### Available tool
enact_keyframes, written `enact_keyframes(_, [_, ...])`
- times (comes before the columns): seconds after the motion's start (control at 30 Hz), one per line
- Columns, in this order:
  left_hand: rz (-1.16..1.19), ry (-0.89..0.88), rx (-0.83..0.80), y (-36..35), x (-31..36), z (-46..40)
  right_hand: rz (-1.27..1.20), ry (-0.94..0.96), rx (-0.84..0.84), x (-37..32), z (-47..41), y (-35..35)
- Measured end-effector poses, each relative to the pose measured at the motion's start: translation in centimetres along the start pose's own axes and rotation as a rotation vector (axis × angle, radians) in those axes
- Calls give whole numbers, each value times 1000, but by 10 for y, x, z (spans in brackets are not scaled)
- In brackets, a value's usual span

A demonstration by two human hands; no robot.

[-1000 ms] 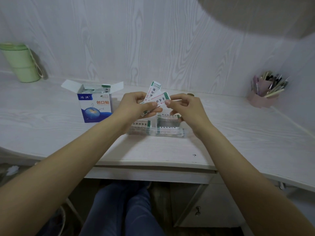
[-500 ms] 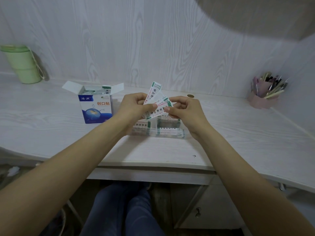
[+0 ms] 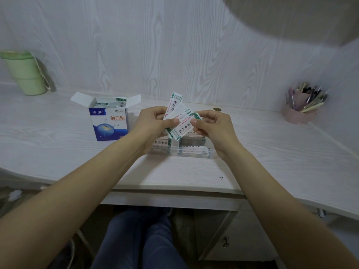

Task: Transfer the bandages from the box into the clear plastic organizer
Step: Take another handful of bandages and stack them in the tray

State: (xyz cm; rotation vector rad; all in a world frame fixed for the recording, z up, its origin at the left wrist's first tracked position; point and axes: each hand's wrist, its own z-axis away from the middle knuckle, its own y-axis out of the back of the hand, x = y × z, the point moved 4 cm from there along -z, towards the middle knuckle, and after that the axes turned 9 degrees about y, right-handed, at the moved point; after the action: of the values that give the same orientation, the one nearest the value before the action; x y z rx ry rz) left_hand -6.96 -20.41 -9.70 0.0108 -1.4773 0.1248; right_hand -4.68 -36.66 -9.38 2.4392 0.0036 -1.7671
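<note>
Both hands are pinching a fan of bandages (image 3: 179, 121) btwn them: left hand (image 3: 153, 123) gripping the lower ends, right hand (image 3: 211, 127) pinching one strip. Clear organizer (image 3: 191, 150) is sitting on desk (image 3: 272, 152) just under the hands, bandages inside. Open box (image 3: 108, 121) is standing left of left hand.

Hidden and cut-off parts at frame centre and edges

The hands cover much of the clear organizer (image 3: 194, 151); print on the bandages (image 3: 179, 126) is too small to read; the green cup (image 3: 23, 72) is cut off at the left edge.
</note>
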Motion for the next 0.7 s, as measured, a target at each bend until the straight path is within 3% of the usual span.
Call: enact_keyframes(0.7, [-19, 58, 44, 2, -2, 2, -22, -43, -8, -4, 4, 3])
